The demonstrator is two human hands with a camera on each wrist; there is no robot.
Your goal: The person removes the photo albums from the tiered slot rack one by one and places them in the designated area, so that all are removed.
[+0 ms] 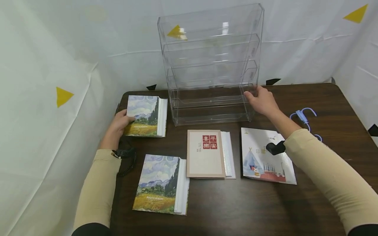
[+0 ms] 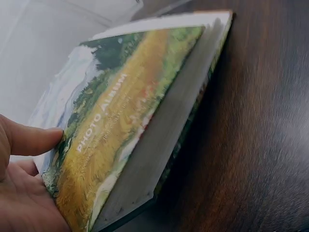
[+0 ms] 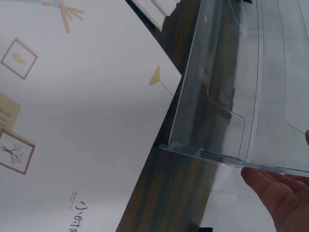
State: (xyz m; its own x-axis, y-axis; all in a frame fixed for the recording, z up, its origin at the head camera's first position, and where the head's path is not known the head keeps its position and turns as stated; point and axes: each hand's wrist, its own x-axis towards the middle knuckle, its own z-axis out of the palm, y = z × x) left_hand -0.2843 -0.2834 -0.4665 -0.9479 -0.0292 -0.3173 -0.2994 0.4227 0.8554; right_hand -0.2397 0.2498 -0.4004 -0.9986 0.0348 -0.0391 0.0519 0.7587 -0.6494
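At the left of the table, my left hand (image 1: 117, 125) grips the spine side of a photo album (image 1: 144, 114) with a painted landscape cover. Its thumb (image 2: 36, 140) lies on the cover in the left wrist view, and the album looks tilted off the table there. My right hand (image 1: 262, 101) holds the lower right side wall of a clear plastic tiered rack (image 1: 211, 98). In the right wrist view, fingers (image 3: 275, 193) lie against the outside of that wall. The rack stands upright at the table's back, several tiers high, with no albums visible in it.
A second landscape photo album (image 1: 156, 183) lies at the front left. Beside it is a cream album (image 1: 205, 160) with red characters, then a white illustrated album (image 1: 260, 164) under my right forearm. A blue hooked item (image 1: 302, 116) rests at right. White fabric (image 1: 304, 49) hangs behind the table.
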